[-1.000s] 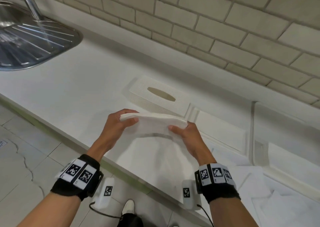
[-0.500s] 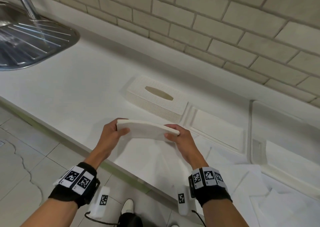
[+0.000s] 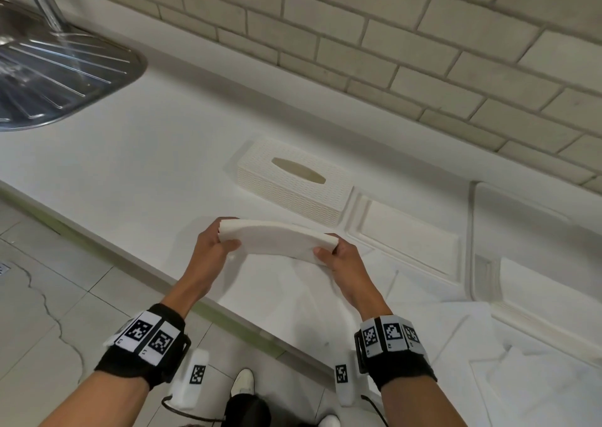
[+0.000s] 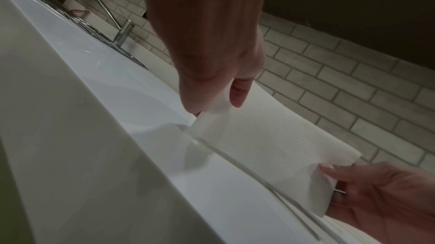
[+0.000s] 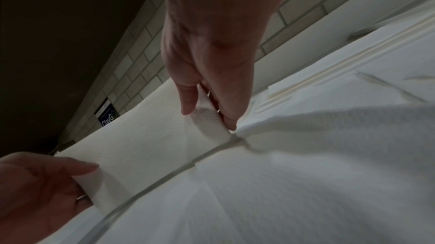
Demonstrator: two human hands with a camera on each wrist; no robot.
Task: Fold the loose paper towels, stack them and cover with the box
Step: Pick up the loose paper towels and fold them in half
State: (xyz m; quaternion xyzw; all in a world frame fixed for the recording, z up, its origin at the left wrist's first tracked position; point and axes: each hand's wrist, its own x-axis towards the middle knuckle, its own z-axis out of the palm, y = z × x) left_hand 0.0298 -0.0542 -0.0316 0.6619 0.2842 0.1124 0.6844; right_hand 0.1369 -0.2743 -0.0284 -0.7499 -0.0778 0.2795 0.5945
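A folded white paper towel hangs between both hands above the counter's front part. My left hand pinches its left end, thumb on top; my right hand pinches the right end. The left wrist view has the towel stretched from my left hand to my right hand. In the right wrist view, the towel runs from my right hand to the left one. The white woven box with an oval slot stands behind the towel. More loose towels lie on the counter at the right.
A flat white tray lies just right of the box, with another white tray further right. A steel sink drainer and tap are at the far left. A brick wall backs the white counter.
The towel has flattened into a folded strip and moved slightly forward and lower; both hands kept their pinch on its ends.
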